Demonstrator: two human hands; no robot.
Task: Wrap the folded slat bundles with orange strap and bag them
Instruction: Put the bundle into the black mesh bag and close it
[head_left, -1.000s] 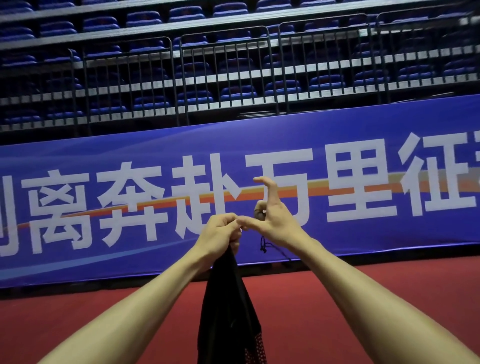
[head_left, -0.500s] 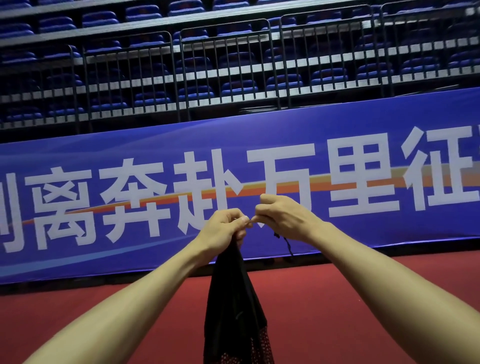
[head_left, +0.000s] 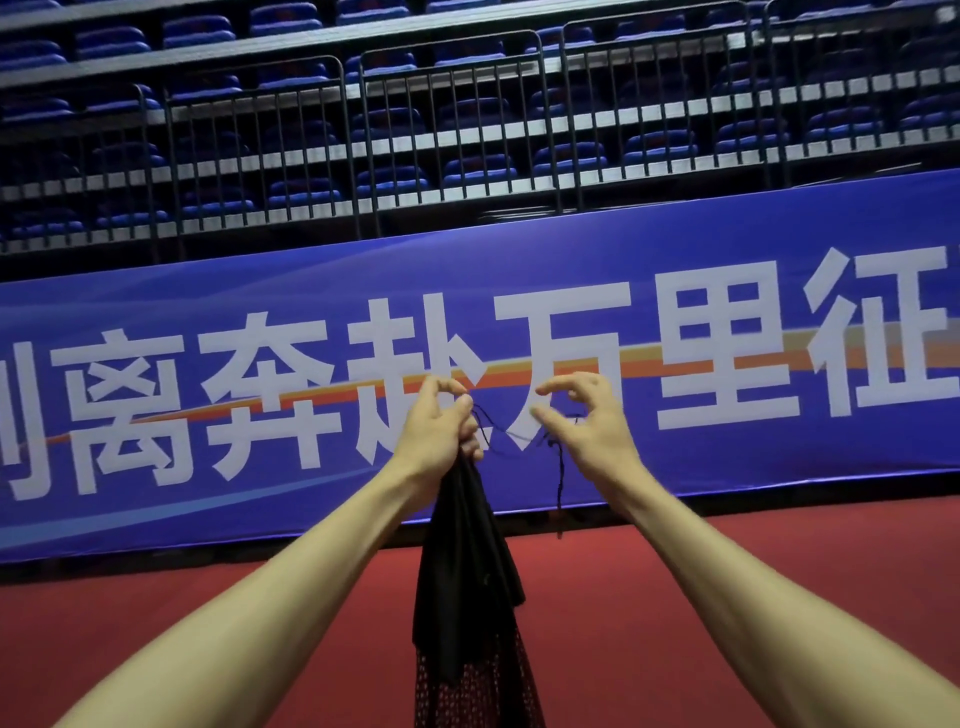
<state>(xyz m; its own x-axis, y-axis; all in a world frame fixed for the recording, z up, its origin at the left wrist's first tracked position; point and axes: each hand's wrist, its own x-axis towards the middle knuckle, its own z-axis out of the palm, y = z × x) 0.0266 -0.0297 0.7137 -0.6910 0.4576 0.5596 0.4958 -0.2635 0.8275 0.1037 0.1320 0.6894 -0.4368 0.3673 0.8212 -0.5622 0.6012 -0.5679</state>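
Before a long blue banner (head_left: 156, 291) and a red floor (head_left: 727, 597), a black bag (head_left: 467, 571) hangs between my forearms. My left hand (head_left: 436, 436) grips its gathered neck. My right hand (head_left: 592, 421) is just beside it, apart, fingers curled, thumb and forefinger parted. I cannot tell whether it holds the thin drawstring (head_left: 513, 437) running between them. No slat bundles show. The risk, I judge, is that the slack cord slips free, the neck loosens and the bag sags open.
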